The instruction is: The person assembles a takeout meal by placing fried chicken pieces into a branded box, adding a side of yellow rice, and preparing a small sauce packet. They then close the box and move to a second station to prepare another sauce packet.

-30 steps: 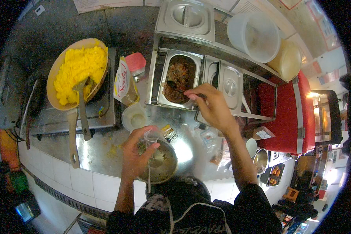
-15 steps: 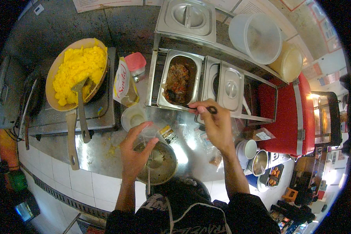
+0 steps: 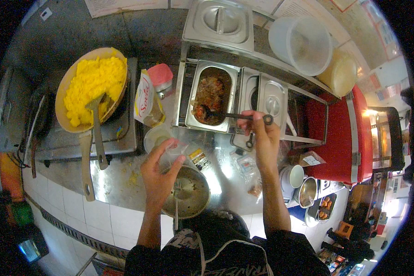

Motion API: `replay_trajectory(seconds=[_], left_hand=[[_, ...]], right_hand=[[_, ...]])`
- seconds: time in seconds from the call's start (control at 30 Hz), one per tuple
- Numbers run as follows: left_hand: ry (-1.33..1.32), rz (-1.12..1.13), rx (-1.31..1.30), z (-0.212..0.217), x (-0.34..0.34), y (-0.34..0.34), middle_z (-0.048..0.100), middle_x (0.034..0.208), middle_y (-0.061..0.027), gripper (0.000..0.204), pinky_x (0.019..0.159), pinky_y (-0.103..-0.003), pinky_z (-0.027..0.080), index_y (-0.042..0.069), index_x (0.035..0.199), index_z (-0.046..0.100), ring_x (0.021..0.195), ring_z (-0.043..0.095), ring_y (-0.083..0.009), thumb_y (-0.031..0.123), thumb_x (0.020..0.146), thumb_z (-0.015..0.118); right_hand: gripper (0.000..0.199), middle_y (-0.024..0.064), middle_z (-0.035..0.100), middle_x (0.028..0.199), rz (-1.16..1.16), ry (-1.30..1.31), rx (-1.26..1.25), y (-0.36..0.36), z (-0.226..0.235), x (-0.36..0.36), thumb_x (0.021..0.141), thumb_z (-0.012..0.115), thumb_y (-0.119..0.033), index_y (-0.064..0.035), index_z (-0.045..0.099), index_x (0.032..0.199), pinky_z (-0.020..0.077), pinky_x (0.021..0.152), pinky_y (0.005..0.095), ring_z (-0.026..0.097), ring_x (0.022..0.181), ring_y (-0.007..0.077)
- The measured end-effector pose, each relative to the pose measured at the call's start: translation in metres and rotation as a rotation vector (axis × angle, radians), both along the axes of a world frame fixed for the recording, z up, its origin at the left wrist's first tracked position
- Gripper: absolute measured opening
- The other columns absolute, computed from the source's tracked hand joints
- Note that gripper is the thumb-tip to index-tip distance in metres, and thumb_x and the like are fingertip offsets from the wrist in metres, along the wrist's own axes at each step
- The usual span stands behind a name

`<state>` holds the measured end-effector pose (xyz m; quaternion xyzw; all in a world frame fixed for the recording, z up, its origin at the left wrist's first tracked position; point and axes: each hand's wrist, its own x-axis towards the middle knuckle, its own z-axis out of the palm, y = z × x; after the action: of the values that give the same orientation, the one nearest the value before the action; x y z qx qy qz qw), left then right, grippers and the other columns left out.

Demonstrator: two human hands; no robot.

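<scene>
My right hand (image 3: 262, 138) is closed on the handle of a black ladle (image 3: 234, 116). The ladle's head dips into chunky reddish-brown sauce (image 3: 210, 89) in a rectangular steel pan (image 3: 233, 87). Between the thumb and fingers of my left hand (image 3: 160, 172) is a small clear plastic cup (image 3: 175, 149), held above the counter. Below that hand sits a round metal bowl (image 3: 198, 198) with brown bits inside and a fork (image 3: 176, 202) lying across it.
To the left, a pan (image 3: 62, 99) of yellow scrambled egg with a spatula (image 3: 96, 133) rests on the stove. A pouch (image 3: 148, 101), a pink-lidded jar (image 3: 160, 76) and a clear tub (image 3: 154, 138) stand beside it. Lidded steel pans (image 3: 272, 103) and a red cooler (image 3: 338, 138) are right.
My right hand has shifted right and upright, drawing the ladle's handle out over the pan's rim so more of it shows. My left hand stays nearly in place with the cup.
</scene>
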<state>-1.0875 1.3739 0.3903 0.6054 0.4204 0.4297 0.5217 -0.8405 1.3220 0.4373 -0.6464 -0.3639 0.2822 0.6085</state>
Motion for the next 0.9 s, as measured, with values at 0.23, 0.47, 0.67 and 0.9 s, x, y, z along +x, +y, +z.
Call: replay_trajectory(seconds=[0.23,0.47,0.67,0.9], left_hand=[[0.022,0.041,0.096,0.007,0.011,0.012,0.069,0.121,-0.0129,0.049,0.102,-0.035,0.046,0.002,0.126,0.065,0.115,0.064,-0.022,0.002,0.08,0.079],[0.037,-0.013,0.176,0.015,0.024,0.024,0.068,0.124,-0.0133,0.051,0.106,-0.036,0.044,0.001,0.129,0.063,0.119,0.062,-0.0227,-0.001,0.079,0.077],[0.047,-0.018,0.231,0.016,0.036,0.034,0.068,0.122,-0.0128,0.05,0.106,-0.037,0.045,0.001,0.127,0.063,0.117,0.063,-0.0226,0.001,0.08,0.078],[0.179,0.003,0.399,0.027,0.057,0.053,0.07,0.116,-0.0128,0.046,0.099,-0.036,0.047,0.002,0.123,0.067,0.11,0.065,-0.0252,0.009,0.079,0.08]], right_hand=[[0.041,0.0104,0.073,0.09,-0.112,0.143,0.039,0.003,-0.015,0.011,0.106,0.051,-0.033,0.0044,0.067,0.11,0.0475,0.068,0.0254,0.06,0.075,0.0105],[0.042,0.0111,0.072,0.091,-0.162,0.264,0.067,0.0,-0.009,0.018,0.105,0.051,-0.033,0.0063,0.065,0.113,0.045,0.068,0.0251,0.058,0.074,0.01],[0.04,0.0108,0.071,0.091,-0.178,0.289,0.127,-0.004,0.005,0.029,0.106,0.05,-0.03,0.0067,0.063,0.114,0.0433,0.068,0.0251,0.056,0.074,0.01],[0.037,0.0095,0.07,0.088,-0.141,0.408,0.248,-0.005,0.022,0.06,0.106,0.051,-0.029,0.0052,0.063,0.112,0.0441,0.068,0.0243,0.058,0.075,0.0111]])
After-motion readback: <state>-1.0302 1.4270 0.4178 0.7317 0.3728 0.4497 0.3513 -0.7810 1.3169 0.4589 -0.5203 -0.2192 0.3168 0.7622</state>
